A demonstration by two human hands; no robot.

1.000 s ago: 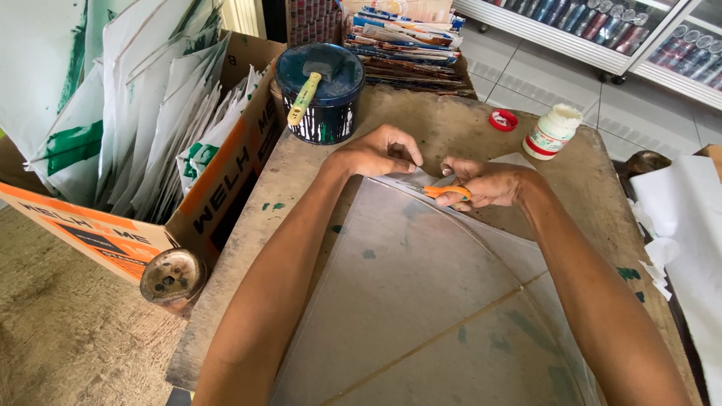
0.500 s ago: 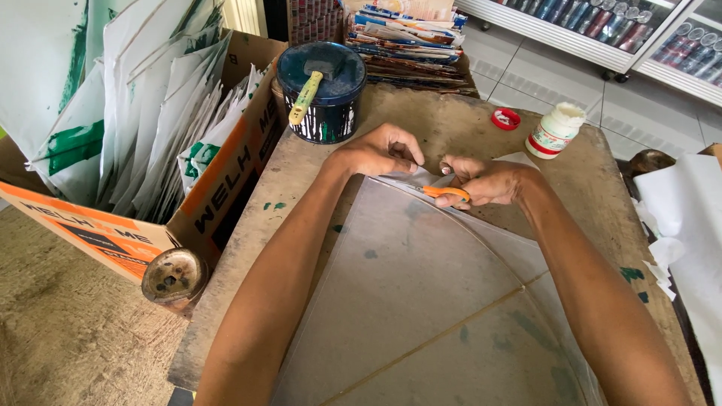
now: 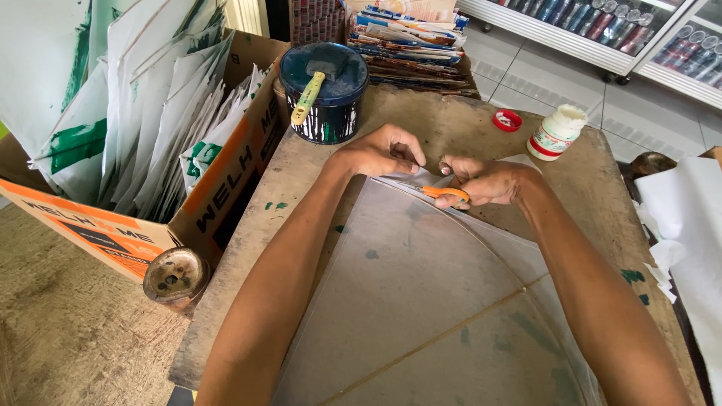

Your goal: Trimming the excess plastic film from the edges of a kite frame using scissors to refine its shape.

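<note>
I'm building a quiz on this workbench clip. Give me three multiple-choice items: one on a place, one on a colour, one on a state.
1. Where is the dark round paint tin?
A. beside the cardboard box
B. on the floor
C. on the clear plastic sheet

2. What colour are the handles of the scissors?
A. green
B. orange
C. black

3. The small white bottle is:
A. lying down
B. upright, uncapped
C. in the right hand

A: the tin stands at the box's side.
B: orange shows in the fingers.
B: the red cap lies apart.

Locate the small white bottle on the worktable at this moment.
In the head view, the white bottle stands at the table's far right, beside the red cap, beyond the right hand.
</note>
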